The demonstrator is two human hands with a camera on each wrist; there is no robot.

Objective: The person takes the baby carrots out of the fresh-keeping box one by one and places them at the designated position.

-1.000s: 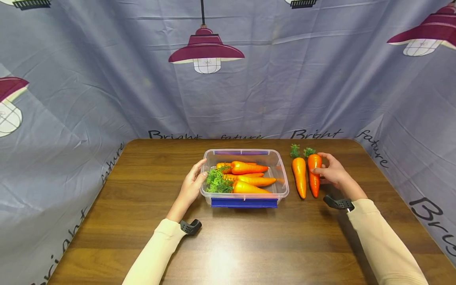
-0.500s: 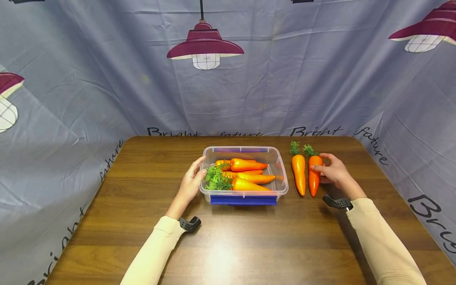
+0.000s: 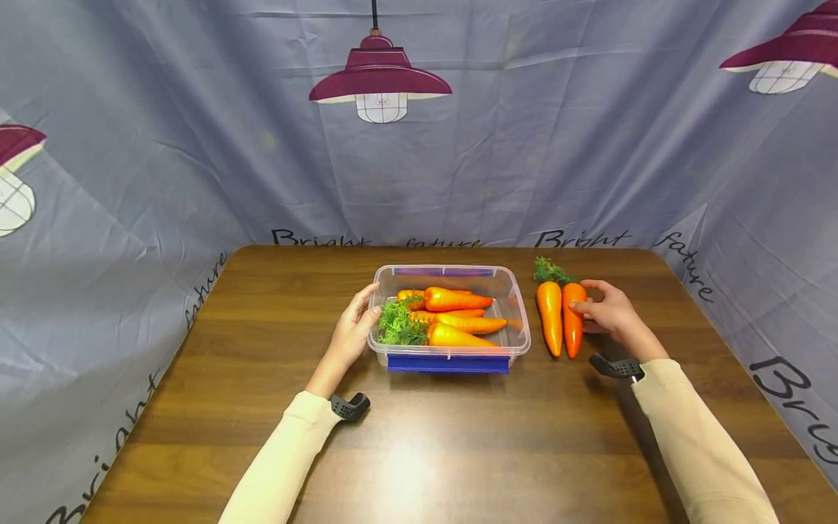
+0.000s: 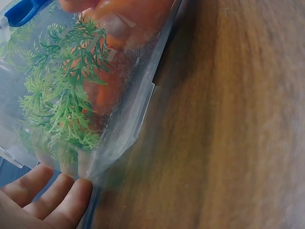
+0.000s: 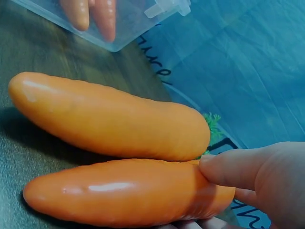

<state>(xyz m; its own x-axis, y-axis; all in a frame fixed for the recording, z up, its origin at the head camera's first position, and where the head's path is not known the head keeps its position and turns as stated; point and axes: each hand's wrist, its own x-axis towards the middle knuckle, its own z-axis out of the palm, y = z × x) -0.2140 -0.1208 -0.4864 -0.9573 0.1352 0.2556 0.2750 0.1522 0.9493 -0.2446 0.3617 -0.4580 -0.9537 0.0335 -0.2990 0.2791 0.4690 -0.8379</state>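
A: Where is the carrot that is held?

B: The redder carrot [image 3: 573, 327] is laid on the table [image 3: 406, 437], to the right of the clear box [image 3: 523, 313]. It is placed close beside a lighter carrot [image 3: 549, 313].

A: How are the fingers set?

B: The thick end is pinched by the right hand [image 3: 610, 313]: the thumb [image 5: 228, 167] is pressed on top and fingertips are tucked at the lower side. The left hand [image 3: 353, 327] is rested on the box's left end, its fingertips [image 4: 71, 198] put on the outside wall, just a little apart.

A: How might the carrot be handled?

B: It looks smooth and shiny, like a toy, so it is likely light and a bit stiff, and not easily hurt. It could be slipped out of wet fingers. It is best held round the fat part, not by the thin tip. The leafy tops [image 3: 551, 271] could be bent if pulled.

A: What is hard to see?

B: The lower fingers are mostly hidden by the carrot. Which leaf goes with which carrot cannot be told. In the box, some carrots [image 3: 471, 324] are covered by others and by green leaves [image 3: 398, 325], so they cannot be counted surely. In the left wrist view, the box is cut off.
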